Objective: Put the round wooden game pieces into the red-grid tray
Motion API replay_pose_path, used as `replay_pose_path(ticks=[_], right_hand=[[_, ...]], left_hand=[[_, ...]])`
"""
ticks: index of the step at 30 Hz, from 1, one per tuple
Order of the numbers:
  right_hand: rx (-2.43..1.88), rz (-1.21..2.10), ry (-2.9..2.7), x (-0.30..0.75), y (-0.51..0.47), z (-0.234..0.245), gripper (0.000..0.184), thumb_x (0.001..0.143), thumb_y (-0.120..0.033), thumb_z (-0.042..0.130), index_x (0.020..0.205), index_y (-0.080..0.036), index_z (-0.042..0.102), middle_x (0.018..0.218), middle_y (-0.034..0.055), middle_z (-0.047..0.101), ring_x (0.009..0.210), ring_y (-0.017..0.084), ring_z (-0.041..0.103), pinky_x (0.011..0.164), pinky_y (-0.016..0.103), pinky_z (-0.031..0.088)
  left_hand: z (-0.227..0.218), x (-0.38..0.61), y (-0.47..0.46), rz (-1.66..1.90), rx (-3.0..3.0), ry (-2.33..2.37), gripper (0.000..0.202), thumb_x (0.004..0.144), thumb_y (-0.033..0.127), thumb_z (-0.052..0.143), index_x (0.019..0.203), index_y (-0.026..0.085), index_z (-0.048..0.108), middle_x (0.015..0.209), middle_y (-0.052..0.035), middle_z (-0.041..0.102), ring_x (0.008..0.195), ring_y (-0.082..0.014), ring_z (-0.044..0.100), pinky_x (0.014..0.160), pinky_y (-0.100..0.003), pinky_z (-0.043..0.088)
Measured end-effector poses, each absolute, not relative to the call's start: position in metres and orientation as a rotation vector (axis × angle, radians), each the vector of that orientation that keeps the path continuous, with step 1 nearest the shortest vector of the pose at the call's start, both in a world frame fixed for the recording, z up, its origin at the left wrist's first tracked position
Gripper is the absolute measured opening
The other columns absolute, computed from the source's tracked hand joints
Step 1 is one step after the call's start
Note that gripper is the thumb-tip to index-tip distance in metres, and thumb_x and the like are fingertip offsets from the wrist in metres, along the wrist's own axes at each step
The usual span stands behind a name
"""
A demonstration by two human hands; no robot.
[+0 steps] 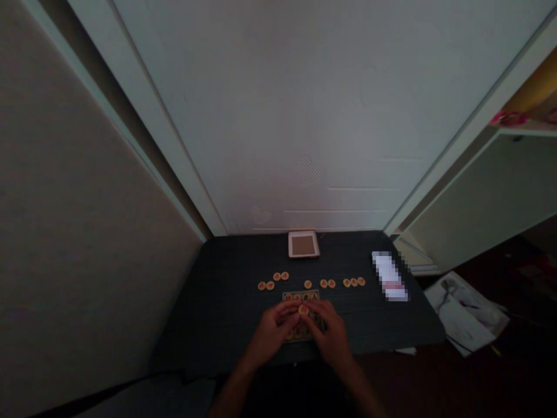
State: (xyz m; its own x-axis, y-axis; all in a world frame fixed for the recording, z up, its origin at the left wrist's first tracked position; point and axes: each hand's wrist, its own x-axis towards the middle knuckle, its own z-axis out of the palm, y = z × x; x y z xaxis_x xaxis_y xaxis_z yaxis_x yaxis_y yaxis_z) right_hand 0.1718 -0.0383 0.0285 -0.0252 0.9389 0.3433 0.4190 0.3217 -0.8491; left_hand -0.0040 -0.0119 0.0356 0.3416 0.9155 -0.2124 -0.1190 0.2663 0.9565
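A small game board [301,297] lies on a dark table [226,302], partly hidden under both my hands. My left hand [275,332] and my right hand [331,335] meet over the board, fingers curled toward a round wooden piece [303,310] between their fingertips. Which hand grips the piece is unclear in the dim light. Several round wooden pieces with red marks lie in a loose row beyond the board: a group at the left [273,281], some in the middle [327,283] and a group at the right [354,282].
A square box lid with a white rim [303,244] sits at the table's far edge against a white door. A blurred white object [390,276] lies at the table's right. Papers [463,313] lie on the floor beside a white cabinet [478,203].
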Motion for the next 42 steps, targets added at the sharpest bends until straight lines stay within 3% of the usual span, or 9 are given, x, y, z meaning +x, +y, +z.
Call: replay_pose_path(ticks=[14, 25, 36, 42], right_hand=[[-1.238, 0.771, -1.638, 0.176, -0.038, 0.034, 0.030, 0.096, -0.032, 0.059, 0.125, -0.033, 0.067, 0.118, 0.0043, 0.073, 0.112, 0.024, 0.065, 0.099, 0.041, 0.053], [-1.262, 1.003, -1.444, 0.177, -0.041, 0.038, 0.028, 0.093, -0.041, 0.062, 0.117, -0.030, 0.071, 0.114, 0.0052, 0.073, 0.107, 0.024, 0.067, 0.097, 0.037, 0.051], [-1.322, 1.130, -1.295, 0.179, -0.040, 0.030, 0.037, 0.085, -0.049, 0.070, 0.113, -0.026, 0.073, 0.108, 0.0067, 0.076, 0.095, 0.027, 0.070, 0.089, 0.039, 0.054], [-1.292, 1.174, -1.274, 0.180, -0.041, 0.031, 0.037, 0.084, -0.049, 0.072, 0.113, -0.027, 0.074, 0.112, 0.0066, 0.076, 0.103, 0.028, 0.070, 0.095, 0.042, 0.053]], left_hand=[[0.036, -0.002, -0.010, 0.882, 1.025, 0.977, 0.040, 0.077, 0.040, 0.079, 0.112, 0.020, 0.073, 0.120, -0.0122, 0.074, 0.107, -0.0296, 0.071, 0.096, -0.045, 0.056], [0.050, -0.002, -0.011, 0.850, 1.096, 0.978, 0.037, 0.081, 0.041, 0.076, 0.112, 0.020, 0.075, 0.112, -0.0097, 0.077, 0.104, -0.0275, 0.072, 0.096, -0.041, 0.054], [0.052, -0.003, -0.011, 0.855, 1.156, 1.017, 0.029, 0.081, 0.036, 0.076, 0.106, 0.020, 0.077, 0.107, -0.0089, 0.079, 0.099, -0.0258, 0.073, 0.092, -0.037, 0.056], [0.057, -0.003, -0.012, 0.842, 1.165, 1.040, 0.029, 0.080, 0.036, 0.076, 0.104, 0.020, 0.077, 0.104, -0.0080, 0.080, 0.097, -0.0252, 0.074, 0.089, -0.035, 0.057]])
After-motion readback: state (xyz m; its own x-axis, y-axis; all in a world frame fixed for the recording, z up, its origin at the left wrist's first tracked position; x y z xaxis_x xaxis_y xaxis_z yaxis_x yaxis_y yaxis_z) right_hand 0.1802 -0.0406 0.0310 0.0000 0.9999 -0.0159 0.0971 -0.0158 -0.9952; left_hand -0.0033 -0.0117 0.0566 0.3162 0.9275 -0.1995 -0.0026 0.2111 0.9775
